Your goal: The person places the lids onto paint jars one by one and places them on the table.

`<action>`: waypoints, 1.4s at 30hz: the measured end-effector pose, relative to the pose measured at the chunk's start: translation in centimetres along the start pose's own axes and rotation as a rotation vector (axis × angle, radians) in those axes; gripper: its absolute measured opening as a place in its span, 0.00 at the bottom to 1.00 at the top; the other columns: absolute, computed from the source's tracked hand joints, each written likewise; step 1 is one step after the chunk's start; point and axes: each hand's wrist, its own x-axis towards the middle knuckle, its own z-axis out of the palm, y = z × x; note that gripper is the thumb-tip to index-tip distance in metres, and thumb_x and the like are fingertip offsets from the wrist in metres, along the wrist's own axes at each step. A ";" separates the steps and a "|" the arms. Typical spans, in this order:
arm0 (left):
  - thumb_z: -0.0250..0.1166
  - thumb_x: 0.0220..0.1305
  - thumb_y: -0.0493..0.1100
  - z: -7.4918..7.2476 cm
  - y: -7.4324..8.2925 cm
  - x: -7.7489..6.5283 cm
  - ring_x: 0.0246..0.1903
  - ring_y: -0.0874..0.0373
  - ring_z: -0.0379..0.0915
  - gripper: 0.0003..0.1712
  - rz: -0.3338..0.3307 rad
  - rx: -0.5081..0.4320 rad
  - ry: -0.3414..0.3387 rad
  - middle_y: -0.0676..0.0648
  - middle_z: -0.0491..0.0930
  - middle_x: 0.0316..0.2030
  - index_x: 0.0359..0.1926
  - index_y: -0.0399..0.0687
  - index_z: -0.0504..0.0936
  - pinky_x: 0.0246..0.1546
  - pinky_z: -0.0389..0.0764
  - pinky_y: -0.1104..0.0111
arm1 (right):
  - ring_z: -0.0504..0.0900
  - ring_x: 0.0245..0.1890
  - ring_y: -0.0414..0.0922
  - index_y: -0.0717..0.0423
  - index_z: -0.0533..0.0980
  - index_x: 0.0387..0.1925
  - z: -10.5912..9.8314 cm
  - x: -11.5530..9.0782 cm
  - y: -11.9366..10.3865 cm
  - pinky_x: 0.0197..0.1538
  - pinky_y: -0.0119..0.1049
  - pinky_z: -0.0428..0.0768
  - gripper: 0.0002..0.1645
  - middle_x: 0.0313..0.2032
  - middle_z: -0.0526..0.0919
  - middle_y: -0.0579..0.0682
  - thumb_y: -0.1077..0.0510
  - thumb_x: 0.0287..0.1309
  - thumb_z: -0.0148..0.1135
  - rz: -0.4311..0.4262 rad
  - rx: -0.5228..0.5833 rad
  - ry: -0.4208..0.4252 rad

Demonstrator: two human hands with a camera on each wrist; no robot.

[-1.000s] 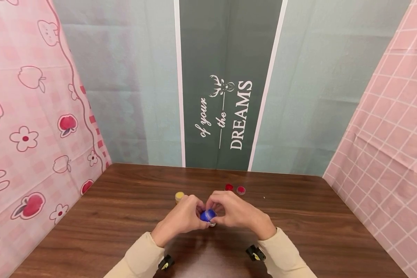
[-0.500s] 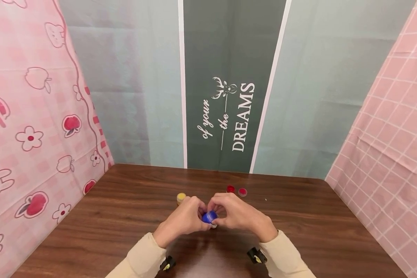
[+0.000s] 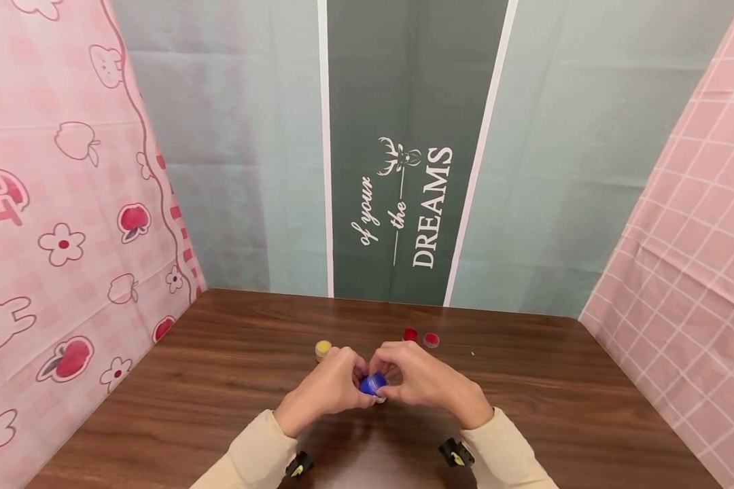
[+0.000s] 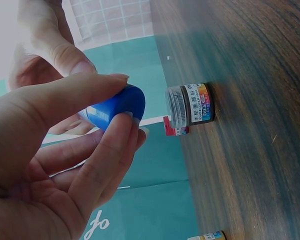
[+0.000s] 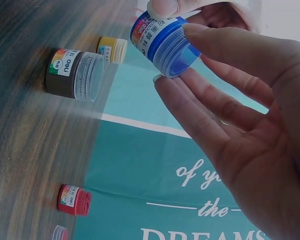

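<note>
A small blue paint jar (image 3: 374, 384) is held tilted between both hands, low over the table. My left hand (image 3: 327, 384) grips its blue body, thumb on one side and fingertips on the other. From the right, my right hand (image 3: 425, 380) has thumb and fingers at the clear ribbed lid (image 5: 177, 52), which sits on the jar's mouth. In the left wrist view the jar's rounded blue base (image 4: 132, 102) shows between my left thumb and fingers. A dark paint jar (image 5: 62, 82) with a clear lid stands close by on the table, hidden by the hands in the head view.
On the wooden table (image 3: 251, 333) a yellow paint jar (image 3: 323, 349) stands left of the hands. Behind them is a red paint jar (image 3: 410, 335), with a round clear-rimmed lid (image 3: 431, 339) beside it. Fabric walls enclose the back and sides.
The head view has turned slightly left, so everything sits a little farther right. Both hands keep hold of the blue paint jar with little visible movement.
</note>
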 end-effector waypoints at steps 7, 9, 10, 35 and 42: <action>0.82 0.48 0.37 0.1 -0.1 0.0 0.18 0.75 0.75 0.09 0.001 0.007 0.005 0.52 0.87 0.21 0.27 0.41 0.89 0.22 0.79 0.79 | 0.85 0.39 0.35 0.54 0.82 0.40 0.1 0.0 0.0 0.45 0.27 0.85 0.10 0.38 0.85 0.46 0.61 0.57 0.75 0.025 -0.017 0.002; 0.82 0.48 0.37 0.1 -0.1 0.1 0.18 0.75 0.75 0.08 0.001 0.005 0.004 0.51 0.88 0.22 0.27 0.41 0.89 0.23 0.79 0.79 | 0.85 0.39 0.35 0.54 0.82 0.40 0.0 0.0 0.0 0.45 0.28 0.86 0.10 0.38 0.85 0.47 0.61 0.58 0.74 0.026 -0.018 0.001; 0.81 0.48 0.37 0.1 -0.2 0.1 0.18 0.75 0.76 0.08 0.001 0.002 0.002 0.51 0.88 0.22 0.28 0.41 0.89 0.23 0.79 0.80 | 0.85 0.39 0.36 0.55 0.82 0.40 0.0 0.0 0.0 0.45 0.29 0.86 0.10 0.39 0.85 0.47 0.61 0.58 0.74 0.024 -0.017 0.001; 0.81 0.48 0.37 -0.1 -0.1 0.1 0.17 0.74 0.74 0.08 0.010 0.009 0.005 0.51 0.87 0.22 0.28 0.42 0.89 0.21 0.78 0.80 | 0.83 0.34 0.30 0.52 0.84 0.41 0.0 0.2 0.2 0.40 0.27 0.84 0.10 0.37 0.89 0.45 0.55 0.60 0.74 0.030 -0.031 0.015; 0.81 0.48 0.36 -0.1 0.0 0.0 0.17 0.74 0.74 0.08 0.009 0.000 0.000 0.51 0.88 0.22 0.28 0.41 0.89 0.22 0.78 0.79 | 0.82 0.33 0.30 0.51 0.84 0.42 0.0 0.1 0.2 0.40 0.29 0.85 0.10 0.37 0.88 0.43 0.54 0.61 0.73 0.037 -0.043 0.011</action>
